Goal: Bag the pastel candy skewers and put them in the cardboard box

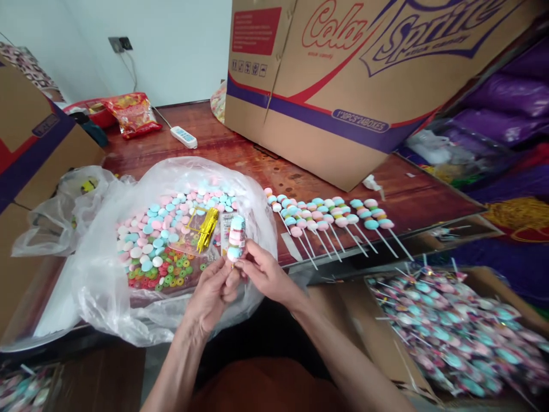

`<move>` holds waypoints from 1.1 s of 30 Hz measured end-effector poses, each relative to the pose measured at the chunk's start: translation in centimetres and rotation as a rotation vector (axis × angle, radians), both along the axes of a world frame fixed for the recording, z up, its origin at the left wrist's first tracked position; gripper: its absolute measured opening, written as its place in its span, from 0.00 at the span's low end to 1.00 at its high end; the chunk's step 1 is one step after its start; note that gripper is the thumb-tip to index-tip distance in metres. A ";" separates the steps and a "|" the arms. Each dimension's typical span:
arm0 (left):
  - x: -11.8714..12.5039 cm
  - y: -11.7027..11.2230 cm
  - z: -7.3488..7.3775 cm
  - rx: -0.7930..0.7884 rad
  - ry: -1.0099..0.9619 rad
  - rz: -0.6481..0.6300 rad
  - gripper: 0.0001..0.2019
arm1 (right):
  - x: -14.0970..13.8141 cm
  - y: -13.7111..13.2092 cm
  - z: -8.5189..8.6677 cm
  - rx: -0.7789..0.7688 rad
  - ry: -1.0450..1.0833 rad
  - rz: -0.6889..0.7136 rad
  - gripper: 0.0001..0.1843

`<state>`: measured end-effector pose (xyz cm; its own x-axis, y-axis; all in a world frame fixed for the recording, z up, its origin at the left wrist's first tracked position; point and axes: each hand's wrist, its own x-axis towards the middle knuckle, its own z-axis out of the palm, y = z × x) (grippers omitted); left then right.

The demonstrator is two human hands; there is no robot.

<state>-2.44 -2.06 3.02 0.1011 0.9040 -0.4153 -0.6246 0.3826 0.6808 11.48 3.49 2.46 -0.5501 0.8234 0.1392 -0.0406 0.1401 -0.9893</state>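
A candy stick (237,233) with stacked blue, pink and white pieces, in what looks like a clear wrapper, stands upright between my hands. My left hand (215,284) is closed around its lower end, where the stick is mostly hidden. The fingers of my right hand (265,271) pinch the same spot from the right, just under the lowest blue piece. Behind my hands lie gold twist ties (208,230) and printed wrappers (226,226). Loose pastel candies (158,232) and gummy rings (174,272) spread to their left, inside an open plastic bag (109,312).
Several unwrapped candy sticks (328,216) lie in a row on the wooden table (214,134). A large carton (309,114) stands behind them. At lower right, a box (397,357) holds many wrapped sticks. A power strip (183,137) and red packet (132,114) lie farther back.
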 end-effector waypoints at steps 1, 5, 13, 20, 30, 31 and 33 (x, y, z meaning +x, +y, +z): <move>0.3 0.0 -0.1 0.010 0.062 0.008 0.18 | 0.0 0.0 -0.2 0.053 -0.019 -0.013 0.07; 1.1 0.2 -1.2 0.148 0.451 0.188 0.16 | -0.5 -0.6 -1.8 0.240 -0.097 -0.182 0.07; 2.1 0.5 -2.5 0.271 0.675 0.252 0.13 | -1.6 -0.8 -2.3 -0.358 0.102 -0.229 0.01; 1.4 2.0 -1.7 -0.036 -0.019 0.218 0.14 | 0.1 -1.4 -2.4 0.081 -0.052 -0.377 0.08; 2.6 1.7 -0.2 -0.268 -0.278 0.185 0.07 | 1.2 -1.0 -2.3 0.949 -0.299 -0.532 0.11; 2.9 1.7 0.0 -0.270 -0.268 0.190 0.05 | 1.1 -1.0 -2.1 0.950 -0.316 -0.531 0.12; 3.7 1.9 0.6 -0.269 -0.225 0.213 0.04 | 0.9 -1.2 -1.9 0.912 -0.378 -0.557 0.15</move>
<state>1.27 -0.21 3.64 0.0382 0.7770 -0.6284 -0.8311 0.3738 0.4117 12.40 2.25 0.57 -0.2728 0.6430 0.7157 0.5333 0.7202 -0.4438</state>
